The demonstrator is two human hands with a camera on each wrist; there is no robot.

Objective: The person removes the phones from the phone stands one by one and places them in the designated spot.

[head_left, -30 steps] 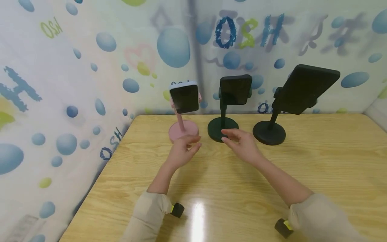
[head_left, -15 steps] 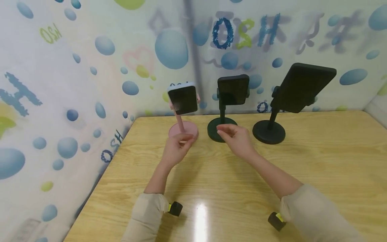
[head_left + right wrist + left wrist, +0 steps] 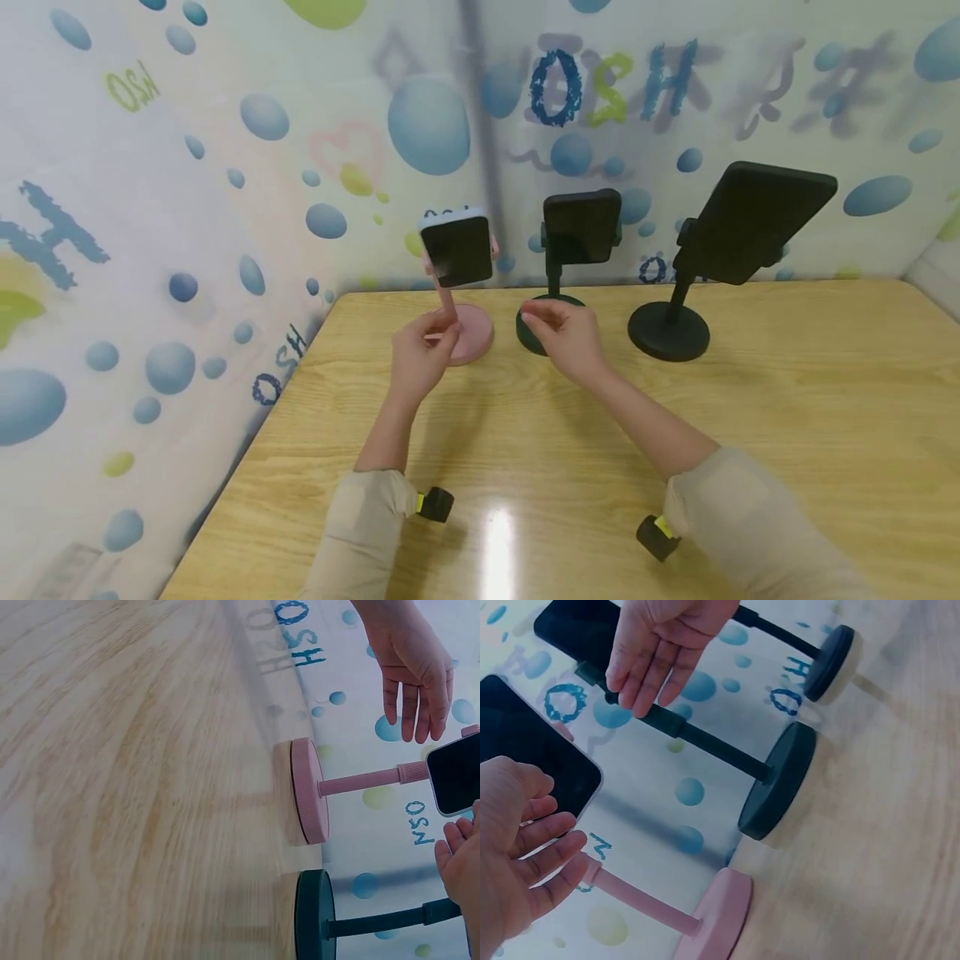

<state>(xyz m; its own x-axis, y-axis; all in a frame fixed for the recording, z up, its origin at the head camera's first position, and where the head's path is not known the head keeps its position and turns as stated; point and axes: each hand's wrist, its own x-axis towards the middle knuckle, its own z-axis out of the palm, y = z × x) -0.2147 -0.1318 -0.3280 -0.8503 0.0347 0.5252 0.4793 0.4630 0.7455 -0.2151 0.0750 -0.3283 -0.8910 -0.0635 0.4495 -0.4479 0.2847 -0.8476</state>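
My left hand (image 3: 420,350) hovers over the left side of the pink phone stand (image 3: 474,335), its fingers loosely bent with nothing between them. A white-edged phone (image 3: 459,250) with a dark screen sits tilted in that stand. My right hand (image 3: 572,340) is in front of the dark green stand (image 3: 529,333), holding nothing, and hides part of its base. This stand bears a black phone (image 3: 583,227). Both hands show raised beside the phones in the left wrist view, the left hand (image 3: 525,855) nearest the white-edged one. In the right wrist view my right hand (image 3: 461,859) is partly cut off.
A black stand (image 3: 669,331) with a larger black tablet (image 3: 757,221) stands to the right of the green one. All rest along the back of the wooden table (image 3: 810,400), before a patterned cloth wall (image 3: 360,75). Small black devices (image 3: 435,504) hang at the cuffs.
My left hand has moved left and a little farther away, off the front of the pink base to its left side. My right hand has shifted left and slightly farther away. The stands stay put.
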